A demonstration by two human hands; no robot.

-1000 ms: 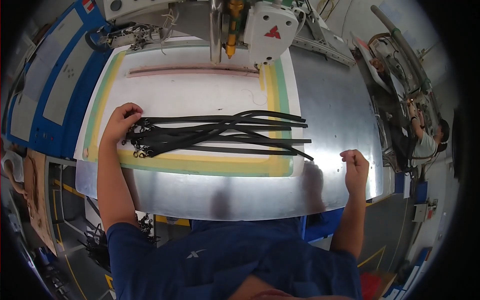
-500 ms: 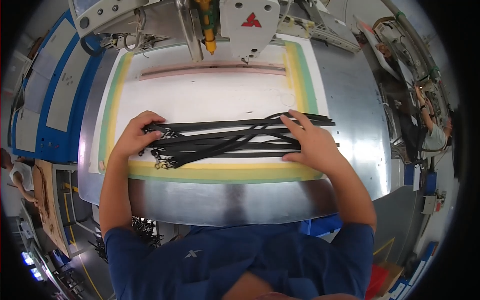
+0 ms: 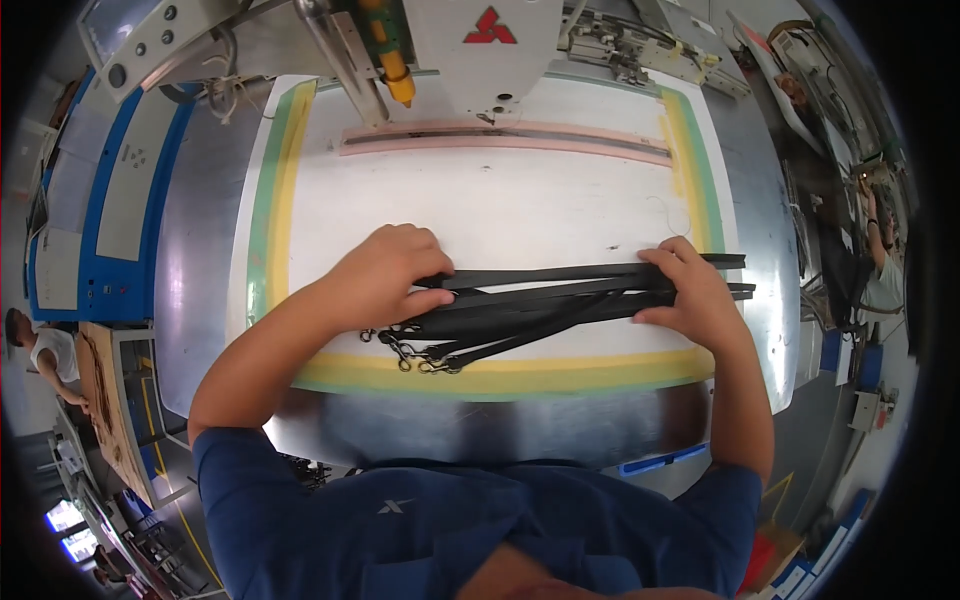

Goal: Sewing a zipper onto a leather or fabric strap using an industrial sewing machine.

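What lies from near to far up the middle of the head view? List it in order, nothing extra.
Navy shirt → metal tabletop's front strip → front yellow-and-green tape border → black straps → pink strip.

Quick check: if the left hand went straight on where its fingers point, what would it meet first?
The black straps, right at the fingertips of the left hand; farther along lies the right hand. Whether it would touch or skim over the straps is unclear.
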